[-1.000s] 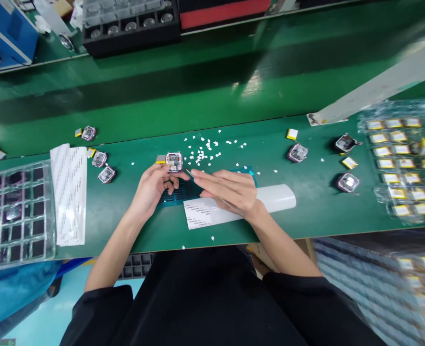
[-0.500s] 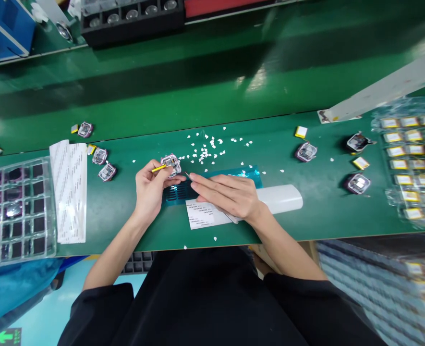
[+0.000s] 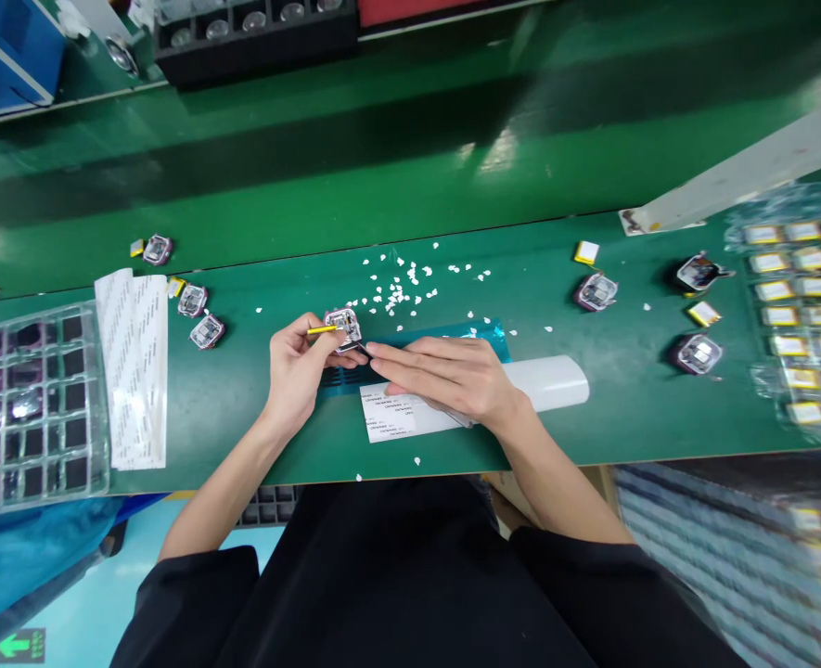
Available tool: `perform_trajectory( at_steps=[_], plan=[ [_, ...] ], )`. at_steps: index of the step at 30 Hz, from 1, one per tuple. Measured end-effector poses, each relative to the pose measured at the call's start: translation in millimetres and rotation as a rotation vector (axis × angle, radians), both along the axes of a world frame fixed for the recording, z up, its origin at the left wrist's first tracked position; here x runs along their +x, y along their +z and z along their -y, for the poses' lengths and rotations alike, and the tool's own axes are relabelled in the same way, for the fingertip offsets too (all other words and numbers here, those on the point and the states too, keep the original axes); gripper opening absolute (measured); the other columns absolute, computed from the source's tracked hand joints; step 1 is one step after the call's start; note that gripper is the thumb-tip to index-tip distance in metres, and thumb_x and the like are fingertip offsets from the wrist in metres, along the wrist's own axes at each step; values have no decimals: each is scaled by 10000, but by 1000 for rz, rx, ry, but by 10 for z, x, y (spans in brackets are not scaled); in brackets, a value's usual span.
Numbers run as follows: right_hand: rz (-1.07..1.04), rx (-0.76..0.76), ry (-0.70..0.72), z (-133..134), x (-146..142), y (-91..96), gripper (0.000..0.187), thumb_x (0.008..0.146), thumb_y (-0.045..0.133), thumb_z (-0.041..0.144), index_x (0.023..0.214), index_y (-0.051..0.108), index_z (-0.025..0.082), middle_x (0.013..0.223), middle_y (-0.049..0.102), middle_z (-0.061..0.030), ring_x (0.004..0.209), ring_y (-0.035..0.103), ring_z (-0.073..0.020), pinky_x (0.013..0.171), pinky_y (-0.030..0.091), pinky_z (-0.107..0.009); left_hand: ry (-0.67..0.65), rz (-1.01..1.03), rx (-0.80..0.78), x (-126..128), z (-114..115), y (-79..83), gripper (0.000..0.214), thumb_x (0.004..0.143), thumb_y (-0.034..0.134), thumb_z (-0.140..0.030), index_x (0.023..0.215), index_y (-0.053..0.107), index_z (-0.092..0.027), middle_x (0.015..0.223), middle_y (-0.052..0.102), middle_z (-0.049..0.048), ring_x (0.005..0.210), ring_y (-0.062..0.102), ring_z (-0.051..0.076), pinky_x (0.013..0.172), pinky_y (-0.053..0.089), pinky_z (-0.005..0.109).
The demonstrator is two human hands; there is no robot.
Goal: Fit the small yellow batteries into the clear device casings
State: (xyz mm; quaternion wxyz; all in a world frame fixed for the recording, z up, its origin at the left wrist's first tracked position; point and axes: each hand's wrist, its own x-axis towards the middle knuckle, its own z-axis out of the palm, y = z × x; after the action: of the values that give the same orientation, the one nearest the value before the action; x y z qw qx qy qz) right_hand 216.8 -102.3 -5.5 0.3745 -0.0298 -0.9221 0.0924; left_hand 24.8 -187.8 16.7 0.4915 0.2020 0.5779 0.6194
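Note:
My left hand [image 3: 300, 362] pinches a small open watch case [image 3: 344, 323] with its circuit board showing. A yellow-edged battery [image 3: 322, 329] sticks out sideways between its thumb and fingers. Close by on the right, my right hand [image 3: 452, 376] grips thin dark tweezers [image 3: 364, 350], their tip at the lower right edge of the case. Beneath the hands lie a shiny blue film strip [image 3: 490, 339] and a printed white adhesive sheet [image 3: 386, 422], whose smooth end [image 3: 553, 382] curls up at the right. My fingers hide most of the tweezers.
Small white scraps [image 3: 400, 295] are scattered behind the hands. At left stand a clear compartment tray [image 3: 96, 408] and white printed strips [image 3: 149, 371]. Several more open cases [image 3: 596, 291] lie on both sides, with loose batteries [image 3: 586, 251]. Battery rows [image 3: 786, 317] fill the right end.
The left hand has shifted slightly right with the watch case, which has turned to show more of its board. The tweezers' tip now meets the case's edge.

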Motion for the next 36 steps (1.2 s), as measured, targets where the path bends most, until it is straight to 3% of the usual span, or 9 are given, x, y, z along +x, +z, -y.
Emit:
perform_trajectory(
  at_steps=[6, 11, 17, 22, 26, 29, 31, 34, 36],
  plan=[
    [-18, 48, 1, 23, -35, 33, 325, 950, 727, 193, 1259, 677, 106, 1237, 750, -64, 847, 764, -151, 718, 670, -296, -3, -44, 26, -5, 17, -32, 255, 703, 806, -222, 633, 562, -191, 601, 691, -39, 506, 723, 133, 499, 606, 195],
    [-11, 18, -8, 36, -31, -18, 440, 981, 692, 218, 1408, 594, 181, 1264, 737, -41, 883, 770, -141, 766, 670, -290, 7, -113, 36, 29, 35, -49, 288, 706, 867, -311, 700, 605, -193, 611, 693, -41, 481, 718, 153, 465, 614, 226],
    [-111, -75, 1, 40, -36, -28, 564, 1000, 654, 221, 1526, 467, 141, 1247, 744, -100, 818, 759, -154, 714, 655, -292, -6, -256, 42, 28, 64, -17, 338, 767, 856, -430, 886, 668, -176, 652, 724, -15, 545, 760, 188, 517, 639, 251],
    [-67, -90, 5, 26, -36, -3, 622, 992, 662, 214, 1562, 417, 168, 1243, 747, -96, 795, 756, -167, 641, 631, -303, -14, -240, 32, -1, 49, 21, 312, 761, 862, -394, 868, 662, -180, 666, 728, -9, 563, 768, 191, 540, 644, 252],
    [-121, -58, -46, -17, -9, 29, 645, 983, 669, 188, 1572, 406, 176, 1242, 746, -99, 769, 751, -166, 633, 623, -299, 8, -160, 26, -56, 16, -47, 366, 687, 905, -298, 939, 669, -178, 727, 755, -9, 604, 775, 168, 566, 634, 218],
    [-119, -11, -92, -39, 0, 68, 680, 960, 689, 138, 1575, 402, 180, 1207, 762, -93, 722, 741, -164, 634, 621, -300, 55, -79, -11, -166, -144, -164, 417, 644, 906, -199, 974, 654, -171, 672, 726, -38, 625, 773, 161, 632, 643, 226],
    [-93, 0, -114, -38, -4, 90, 689, 960, 689, 133, 1579, 396, 215, 1203, 765, -71, 697, 738, -158, 623, 615, -298, 96, -77, -55, -306, -367, -227, 369, 680, 854, -113, 973, 634, -158, 637, 700, -45, 624, 765, 162, 700, 657, 275],
    [-101, 20, -103, -22, -15, 106, 676, 959, 691, 130, 1569, 412, 210, 1202, 766, -77, 659, 725, -154, 604, 605, -301, 222, -164, -130, -627, -749, -232, 300, 727, 728, 23, 944, 596, -136, 749, 732, 14, 634, 747, 142, 790, 649, 322],
    [-117, 25, -89, -14, -20, 110, 664, 963, 686, 129, 1565, 418, 210, 1188, 773, -76, 643, 717, -151, 597, 601, -300, 274, -247, -126, -860, -868, -180, 320, 751, 671, 40, 1005, 594, -138, 935, 755, 77, 692, 748, 139, 822, 636, 333]
  ],
)
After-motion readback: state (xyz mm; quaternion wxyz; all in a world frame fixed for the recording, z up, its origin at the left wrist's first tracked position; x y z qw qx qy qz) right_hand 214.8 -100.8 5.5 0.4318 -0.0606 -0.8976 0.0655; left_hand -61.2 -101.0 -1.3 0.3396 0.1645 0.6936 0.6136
